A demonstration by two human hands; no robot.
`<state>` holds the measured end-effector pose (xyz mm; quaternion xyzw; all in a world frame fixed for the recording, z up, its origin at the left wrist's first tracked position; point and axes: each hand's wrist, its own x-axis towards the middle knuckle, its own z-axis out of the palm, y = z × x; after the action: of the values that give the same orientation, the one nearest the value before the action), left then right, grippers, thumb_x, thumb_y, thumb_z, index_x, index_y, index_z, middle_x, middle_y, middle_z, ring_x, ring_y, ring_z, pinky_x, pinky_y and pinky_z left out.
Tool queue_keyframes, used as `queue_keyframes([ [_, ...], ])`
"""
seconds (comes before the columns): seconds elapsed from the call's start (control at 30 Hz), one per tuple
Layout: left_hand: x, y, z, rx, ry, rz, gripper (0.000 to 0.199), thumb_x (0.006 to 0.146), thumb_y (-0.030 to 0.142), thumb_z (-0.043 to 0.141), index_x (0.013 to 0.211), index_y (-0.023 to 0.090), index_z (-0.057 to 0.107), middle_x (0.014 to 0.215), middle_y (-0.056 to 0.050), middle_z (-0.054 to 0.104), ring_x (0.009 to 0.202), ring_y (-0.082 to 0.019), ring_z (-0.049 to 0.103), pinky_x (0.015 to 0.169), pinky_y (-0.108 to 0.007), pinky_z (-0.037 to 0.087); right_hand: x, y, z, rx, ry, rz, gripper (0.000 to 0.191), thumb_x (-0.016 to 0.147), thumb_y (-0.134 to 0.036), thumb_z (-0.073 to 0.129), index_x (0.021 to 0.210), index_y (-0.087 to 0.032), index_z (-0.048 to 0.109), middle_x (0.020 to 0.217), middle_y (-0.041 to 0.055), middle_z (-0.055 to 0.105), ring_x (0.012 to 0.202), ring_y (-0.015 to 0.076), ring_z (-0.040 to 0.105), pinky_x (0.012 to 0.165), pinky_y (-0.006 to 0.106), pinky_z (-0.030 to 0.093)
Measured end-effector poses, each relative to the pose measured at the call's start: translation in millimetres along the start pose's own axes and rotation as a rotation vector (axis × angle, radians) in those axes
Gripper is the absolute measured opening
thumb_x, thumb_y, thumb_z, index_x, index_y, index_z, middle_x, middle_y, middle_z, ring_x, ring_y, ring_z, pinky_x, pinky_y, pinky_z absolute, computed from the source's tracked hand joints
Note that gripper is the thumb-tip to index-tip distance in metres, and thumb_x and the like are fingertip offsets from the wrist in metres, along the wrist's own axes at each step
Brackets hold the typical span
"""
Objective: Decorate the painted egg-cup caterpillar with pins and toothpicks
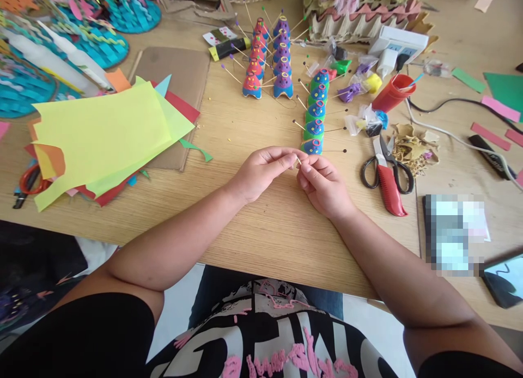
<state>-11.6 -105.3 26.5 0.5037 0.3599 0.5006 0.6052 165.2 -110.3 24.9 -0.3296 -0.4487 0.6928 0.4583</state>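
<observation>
My left hand [265,170] and my right hand [326,186] meet over the front of the table, thumbs and fingertips pinched. Between them shows the pale end of a thin stick [298,160], with the rest covered by fingers. Just beyond my hands lies a blue and green egg-carton caterpillar [315,112], dark-tipped sticks poking out along its sides. Farther back are a red and blue caterpillar [256,65] and a purple and blue one [282,62], both with coloured-tipped sticks.
Scissors [386,163] and a red-handled cutter [391,187] lie right of my hands, near a red cup [394,92] and torn carton scraps [414,146]. Coloured paper [102,133] sits on cardboard [174,67] at left. A cable [453,125] crosses the right side.
</observation>
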Motion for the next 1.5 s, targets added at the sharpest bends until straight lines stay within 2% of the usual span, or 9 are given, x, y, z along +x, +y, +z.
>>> queue_keyframes([
  [0.2, -1.2, 2.1, 0.3, 0.05, -0.009, 0.01, 0.035, 0.091, 0.055, 0.078, 0.097, 0.021, 0.083, 0.099, -0.004, 0.081, 0.091, -0.014, 0.068, 0.086, -0.027, 0.051, -0.5, 2.8, -2.0, -0.031, -0.003, 0.0, 0.037, 0.083, -0.055, 0.084, 0.087, -0.025, 0.064, 0.067, -0.0057, 0.052, 0.058, 0.0099, 0.04, 0.054, 0.026, 0.031],
  [0.4, -2.1, -1.0, -3.0, 0.026, 0.025, -0.035, 0.038, 0.093, 0.058, 0.074, 0.111, 0.026, 0.084, 0.089, -0.001, 0.075, 0.072, -0.01, 0.061, 0.065, -0.027, 0.044, -0.6, -0.4, -1.4, -0.022, -0.006, 0.001, 0.037, 0.083, -0.055, 0.084, 0.086, -0.025, 0.063, 0.068, -0.0051, 0.052, 0.058, 0.01, 0.039, 0.053, 0.026, 0.031],
  [0.67, -0.5, 2.1, 0.7, 0.005, 0.023, 0.0, 0.033, 0.086, 0.052, 0.084, 0.102, 0.023, 0.084, 0.101, -0.004, 0.082, 0.093, -0.014, 0.072, 0.089, -0.028, 0.054, 0.4, 0.2, -0.6, 0.009, -0.002, 0.013, 0.037, 0.083, -0.054, 0.085, 0.087, -0.024, 0.064, 0.063, -0.0061, 0.051, 0.057, 0.0098, 0.039, 0.052, 0.025, 0.029],
  [1.1, -0.9, 2.6, 0.5, 0.076, 0.054, 0.073, 0.034, 0.087, 0.053, 0.082, 0.093, 0.02, 0.083, 0.095, -0.004, 0.082, 0.093, -0.016, 0.075, 0.093, -0.031, 0.057, -0.9, -0.5, -0.3, 0.005, -0.043, 0.016, 0.035, 0.084, -0.052, 0.085, 0.091, -0.023, 0.066, 0.062, -0.0065, 0.056, 0.056, 0.0087, 0.044, 0.054, 0.023, 0.034],
  [1.23, -2.2, 3.0, -0.3, 0.119, 0.058, 0.094, 0.033, 0.09, 0.053, 0.079, 0.096, 0.021, 0.084, 0.095, -0.004, 0.082, 0.093, -0.015, 0.074, 0.09, -0.03, 0.056, -0.3, 0.7, -0.8, 0.013, -0.036, 0.004, 0.034, 0.081, -0.049, 0.087, 0.092, -0.023, 0.067, 0.066, -0.0062, 0.056, 0.056, 0.0081, 0.044, 0.053, 0.023, 0.034],
  [1.33, -2.3, 3.5, -0.2, 0.114, 0.08, 0.068, 0.041, 0.094, 0.059, 0.072, 0.093, 0.02, 0.084, 0.094, -0.005, 0.08, 0.089, -0.014, 0.072, 0.083, -0.028, 0.054, 0.1, 0.2, -0.7, 0.012, -0.003, 0.01, 0.033, 0.082, -0.05, 0.086, 0.089, -0.023, 0.066, 0.067, -0.0054, 0.055, 0.057, 0.0085, 0.043, 0.052, 0.024, 0.032],
  [1.5, -2.0, 7.3, 2.0, 0.118, 0.082, 0.082, 0.042, 0.088, 0.061, 0.079, 0.096, 0.02, 0.084, 0.091, -0.004, 0.08, 0.088, -0.014, 0.073, 0.084, -0.028, 0.056, 0.3, -0.2, -0.7, 0.005, 0.011, 0.005, 0.034, 0.082, -0.051, 0.085, 0.088, -0.023, 0.066, 0.067, -0.0054, 0.053, 0.057, 0.0086, 0.04, 0.052, 0.025, 0.031],
])
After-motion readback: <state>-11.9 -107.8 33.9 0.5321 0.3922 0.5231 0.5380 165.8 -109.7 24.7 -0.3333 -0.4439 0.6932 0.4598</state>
